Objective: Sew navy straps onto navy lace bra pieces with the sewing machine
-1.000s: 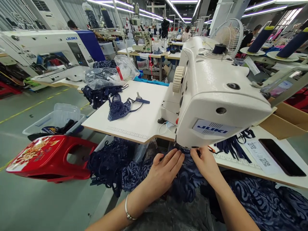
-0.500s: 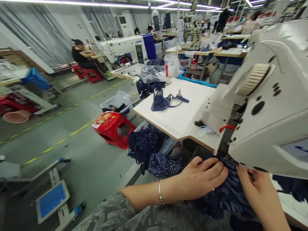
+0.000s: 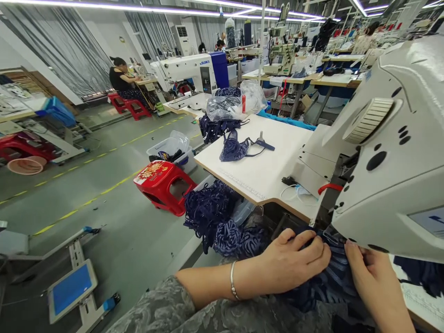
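Swung left since a second ago, the view shows navy patterned fabric [image 3: 335, 277] at the sewing machine [image 3: 388, 185]; the right hand [image 3: 374, 275] pinches it, the left hand [image 3: 300, 261] curls over it, grip unclear. A navy bra [image 3: 235, 149] lies on the white tabletop [image 3: 258, 173].

"What did the right edge cut off?"
"Part of the sewing machine [image 3: 391, 185], its label [image 3: 430, 221] and some navy strips [image 3: 420, 274]."
"And the navy fabric [image 3: 338, 270]?"
"The left hand [image 3: 300, 261] hid some. The right hand [image 3: 373, 273] had fingers out of sight, so its grip was unclear."
"The distant person [image 3: 219, 45]?"
"Too small to make out."
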Motion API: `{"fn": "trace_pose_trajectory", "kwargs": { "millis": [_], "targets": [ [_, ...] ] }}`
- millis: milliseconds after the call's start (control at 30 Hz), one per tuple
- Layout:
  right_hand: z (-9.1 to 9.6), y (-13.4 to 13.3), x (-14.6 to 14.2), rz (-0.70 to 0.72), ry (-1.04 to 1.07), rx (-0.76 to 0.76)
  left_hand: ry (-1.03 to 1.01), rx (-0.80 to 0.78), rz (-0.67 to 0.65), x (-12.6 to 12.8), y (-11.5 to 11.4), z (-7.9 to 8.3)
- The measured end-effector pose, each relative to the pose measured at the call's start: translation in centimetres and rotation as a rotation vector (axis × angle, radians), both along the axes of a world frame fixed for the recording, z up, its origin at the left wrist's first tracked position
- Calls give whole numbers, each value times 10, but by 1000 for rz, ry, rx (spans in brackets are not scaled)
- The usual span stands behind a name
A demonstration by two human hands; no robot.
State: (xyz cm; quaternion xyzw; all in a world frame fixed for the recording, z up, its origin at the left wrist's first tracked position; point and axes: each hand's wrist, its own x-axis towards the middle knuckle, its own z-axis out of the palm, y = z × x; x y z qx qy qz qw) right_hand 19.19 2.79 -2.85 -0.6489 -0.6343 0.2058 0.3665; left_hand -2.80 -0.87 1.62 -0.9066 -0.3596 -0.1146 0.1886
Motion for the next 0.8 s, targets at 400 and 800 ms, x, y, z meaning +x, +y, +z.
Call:
{"fn": "trace_pose_trajectory", "kwargs": {
  "millis": [400,800],
  "targets": [
    [-9,-6,5,8,422,-89,-128,34,2,16,8,-21],
    [5,5,41,-80,2,-94,-132,21,-250,2,19,-21]
  ]
}}
